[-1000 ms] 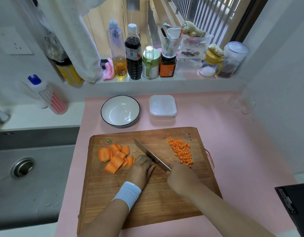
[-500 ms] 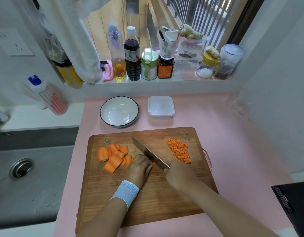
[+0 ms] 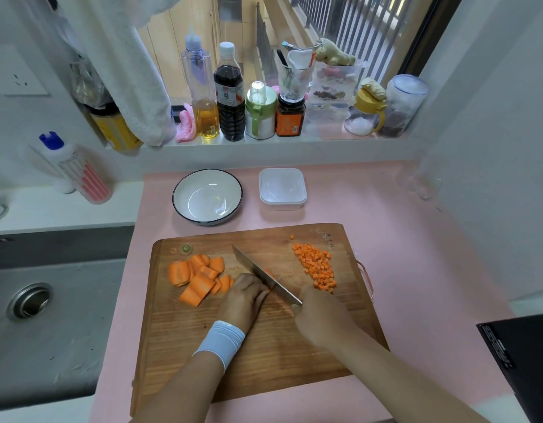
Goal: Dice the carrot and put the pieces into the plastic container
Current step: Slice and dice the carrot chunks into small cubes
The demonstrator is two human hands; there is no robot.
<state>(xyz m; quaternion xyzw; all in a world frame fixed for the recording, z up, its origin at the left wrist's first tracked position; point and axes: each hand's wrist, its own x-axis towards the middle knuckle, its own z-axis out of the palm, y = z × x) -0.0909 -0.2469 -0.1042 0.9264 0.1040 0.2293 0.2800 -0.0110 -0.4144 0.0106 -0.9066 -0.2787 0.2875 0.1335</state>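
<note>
Behind board (image 3: pixel 264 346), container (image 3: pixel 283 206) and bowl (image 3: pixel 207 199) sit side by side on bench (image 3: pixel 401 254). Dice (image 3: pixel 316 267) are piled on board's right, uncut slabs (image 3: pixel 197 276) on its left. Right grip (image 3: pixel 320 315) is clamped on knife (image 3: pixel 261 273) handle; left grip (image 3: pixel 242 300) is curled onto a mostly hidden carrot strip (image 3: pixel 266 292) at the blade.

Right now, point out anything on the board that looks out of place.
On the board, one cube lies apart from the diced pile, toward the far edge. A greenish stub, likely the carrot top, sits alone at the far left corner. Nothing lies spilled beside it.
</note>
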